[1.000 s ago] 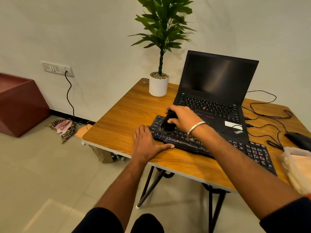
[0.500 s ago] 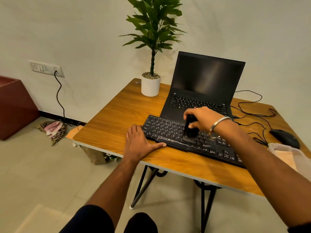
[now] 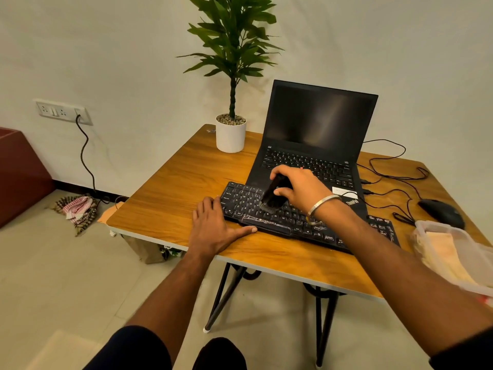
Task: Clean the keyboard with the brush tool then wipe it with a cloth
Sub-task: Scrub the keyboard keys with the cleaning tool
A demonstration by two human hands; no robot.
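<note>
Wall socket panel at far left, 1 black cable plugged in; checked cloth lies on the floor below. Left hand rests flat on the wooden table, fingers straight, thumb along the near edge of the black Zebronics keyboard. Right hand grips the black brush, bristles touching the left-centre keys. ThinkPad laptop open behind, potted plant to its left. Black mouse at right; clear container holding cream cloth at the far-right edge
</note>
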